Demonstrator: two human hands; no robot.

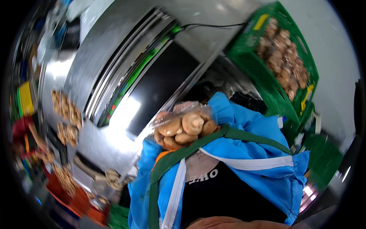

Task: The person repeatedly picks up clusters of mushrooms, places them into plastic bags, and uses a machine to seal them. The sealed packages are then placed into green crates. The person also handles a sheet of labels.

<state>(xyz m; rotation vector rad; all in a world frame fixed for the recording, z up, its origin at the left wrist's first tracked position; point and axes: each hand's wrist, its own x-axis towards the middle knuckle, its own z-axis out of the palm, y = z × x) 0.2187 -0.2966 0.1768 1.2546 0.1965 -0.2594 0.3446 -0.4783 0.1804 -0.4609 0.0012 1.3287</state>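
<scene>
In front of my chest, between my two blue sleeves, is a clear plastic bag of brown-capped mushrooms (183, 127). My left hand (161, 115) is at the bag's far left side, with only a little of it showing past the mushrooms. Fingers of my right hand (186, 106) show blurred along the bag's far edge, partly behind the plastic. The bag hides most of both hands. Just beyond it lies the black plate (165, 77) of a steel packing machine, with a green strip and rollers along its far side.
A green plastic crate (297, 37) of packed mushrooms stands at the right. Packs of mushrooms (67, 110) lie on the steel table (94, 143) at left. A co-worker in a red top (23, 130) reaches toward loose mushrooms (64, 177) by red crates (78, 203). A black cable (214, 26) crosses the back.
</scene>
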